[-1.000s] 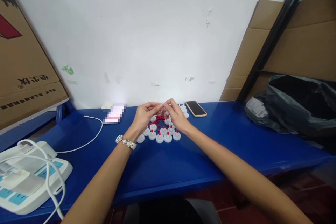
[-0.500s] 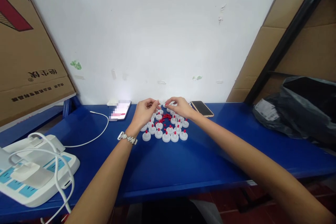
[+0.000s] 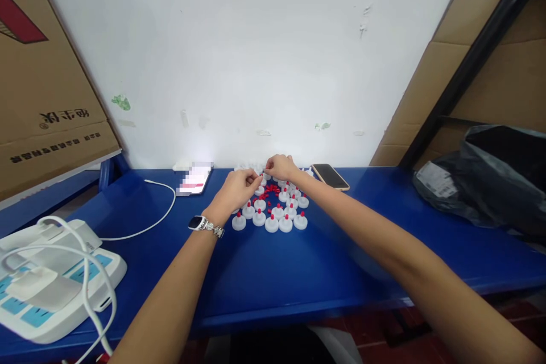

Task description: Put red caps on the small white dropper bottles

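Hands (image 3: 239, 187) pinching caps (image 3: 273, 213) (fingertips closed).

White plastic caps (image 3: 272, 223) smooth; blue table (image 3: 273, 273) glossy; cardboard (image 3: 46, 96) matt.

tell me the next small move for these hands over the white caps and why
Probably bring the left hand and right hand together to press a red plug onto a cap: both sets of fingers are pinched over the loose red plugs, and the front-row white caps already carry red tips. What each pinch holds is too small to tell.
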Demonstrator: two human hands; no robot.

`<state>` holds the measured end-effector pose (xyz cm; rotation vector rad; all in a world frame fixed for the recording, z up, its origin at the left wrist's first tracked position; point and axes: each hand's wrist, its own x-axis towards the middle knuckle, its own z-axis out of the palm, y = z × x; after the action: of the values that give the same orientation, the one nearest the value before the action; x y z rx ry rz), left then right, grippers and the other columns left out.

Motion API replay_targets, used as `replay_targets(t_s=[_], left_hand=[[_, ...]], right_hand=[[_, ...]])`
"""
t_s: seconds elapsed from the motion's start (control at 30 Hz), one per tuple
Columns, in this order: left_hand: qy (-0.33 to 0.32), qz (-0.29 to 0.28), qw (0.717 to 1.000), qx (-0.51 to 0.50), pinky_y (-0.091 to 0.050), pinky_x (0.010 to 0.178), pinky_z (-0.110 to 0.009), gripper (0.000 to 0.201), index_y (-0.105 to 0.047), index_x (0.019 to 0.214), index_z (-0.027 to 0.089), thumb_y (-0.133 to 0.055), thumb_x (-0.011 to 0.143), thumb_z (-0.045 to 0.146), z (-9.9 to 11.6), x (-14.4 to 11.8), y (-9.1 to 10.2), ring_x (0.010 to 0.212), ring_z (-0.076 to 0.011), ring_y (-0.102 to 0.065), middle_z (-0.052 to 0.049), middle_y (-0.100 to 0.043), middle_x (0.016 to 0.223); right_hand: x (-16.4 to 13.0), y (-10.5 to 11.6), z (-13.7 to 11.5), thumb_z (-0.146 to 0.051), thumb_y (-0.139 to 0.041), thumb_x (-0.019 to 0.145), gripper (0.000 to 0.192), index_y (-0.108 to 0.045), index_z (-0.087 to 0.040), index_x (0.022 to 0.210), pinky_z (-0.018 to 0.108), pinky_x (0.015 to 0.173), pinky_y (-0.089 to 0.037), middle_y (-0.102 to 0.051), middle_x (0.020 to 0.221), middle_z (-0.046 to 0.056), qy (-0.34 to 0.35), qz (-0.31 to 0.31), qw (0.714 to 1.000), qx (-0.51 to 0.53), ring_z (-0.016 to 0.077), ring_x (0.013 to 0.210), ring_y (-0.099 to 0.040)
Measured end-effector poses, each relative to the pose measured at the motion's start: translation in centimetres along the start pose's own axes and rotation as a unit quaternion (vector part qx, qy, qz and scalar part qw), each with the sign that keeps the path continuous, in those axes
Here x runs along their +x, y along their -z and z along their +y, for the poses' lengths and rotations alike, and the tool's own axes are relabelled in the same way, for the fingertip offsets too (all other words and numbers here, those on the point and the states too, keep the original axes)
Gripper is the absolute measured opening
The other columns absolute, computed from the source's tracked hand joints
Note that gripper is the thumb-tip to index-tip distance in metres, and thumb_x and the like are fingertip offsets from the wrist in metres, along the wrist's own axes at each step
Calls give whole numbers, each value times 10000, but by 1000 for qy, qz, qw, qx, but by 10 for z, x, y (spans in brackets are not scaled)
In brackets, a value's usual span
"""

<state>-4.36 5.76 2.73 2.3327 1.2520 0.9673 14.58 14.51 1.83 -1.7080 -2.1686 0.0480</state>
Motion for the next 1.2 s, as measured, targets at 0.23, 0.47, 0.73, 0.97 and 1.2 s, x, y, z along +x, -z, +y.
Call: replay_targets(t_s=[0.23,0.47,0.73,0.97,1.2], left_hand=[[-6,-13,1000,7,-402,595,-293,320,-686,808,185,-492,916,416,-2,1,-5,630,-179,-610,-44,-721,748],[-14,-14,1000,12,-415,606,-300,326,-705,824,195,-487,918,417,-3,0,-9,659,-210,-638,-62,-725,740],[-66,-44,993,88,-431,733,-345,125,-739,835,223,-641,820,300,2,6,-16,856,-277,-636,-93,-723,880],[-97,-99,969,205,-401,844,-429,42,-735,731,217,-695,738,225,17,5,-25,938,-329,-590,-110,-713,838],[-73,-104,979,161,-418,809,-404,100,-682,612,221,-678,685,153,14,9,-31,837,-307,-619,-96,-677,724]], right_hand=[[9,-2,7,-376,-570,821,251,-732,-209,915,444,982,-337,-744,942,99,-61,41,997,-15,275,1030,-623],[18,-9,10,-244,-640,741,149,-744,-180,826,440,976,-350,-741,876,121,-94,32,995,-11,267,991,-635],[-27,25,9,-266,-490,871,211,-651,-189,984,319,785,-453,-717,981,76,-28,152,978,138,195,835,-642],[-93,31,4,-348,-517,890,189,-624,-196,930,280,661,-454,-717,915,40,28,171,941,292,163,750,-650],[-108,20,0,-393,-575,869,223,-652,-195,937,278,651,-431,-690,836,22,18,160,940,301,157,719,-593]])
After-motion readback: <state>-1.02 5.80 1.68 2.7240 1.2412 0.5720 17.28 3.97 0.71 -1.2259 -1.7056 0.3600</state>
